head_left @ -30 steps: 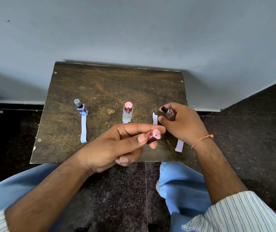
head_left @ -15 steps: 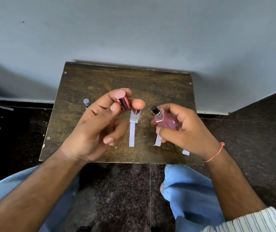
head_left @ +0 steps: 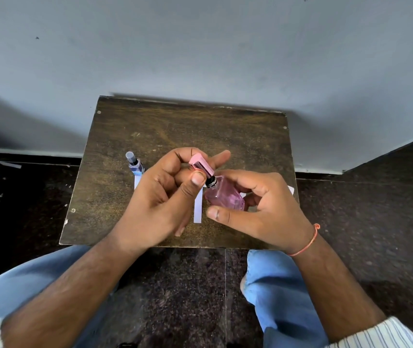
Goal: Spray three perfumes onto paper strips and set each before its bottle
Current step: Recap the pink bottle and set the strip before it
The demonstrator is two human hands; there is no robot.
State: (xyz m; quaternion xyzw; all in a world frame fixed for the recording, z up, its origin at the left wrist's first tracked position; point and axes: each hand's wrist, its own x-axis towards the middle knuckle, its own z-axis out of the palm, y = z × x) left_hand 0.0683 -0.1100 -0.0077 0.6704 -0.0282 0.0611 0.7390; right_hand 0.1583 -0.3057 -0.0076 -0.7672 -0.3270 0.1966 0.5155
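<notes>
Over a wooden table (head_left: 125, 136), left hand (head_left: 160, 197) pinches pink cap (head_left: 201, 165), right hand (head_left: 263, 209) grips pink bottle (head_left: 225, 197).

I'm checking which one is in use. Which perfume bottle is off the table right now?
The pink perfume bottle, held tilted in the right hand while the left hand brings its pink cap to the nozzle. The grey-capped bottle stands on the table.

Left hand (head_left: 161, 197) pinching between thumb and fingers — right hand (head_left: 263, 209) curled in a grip, both forearms forward.
</notes>
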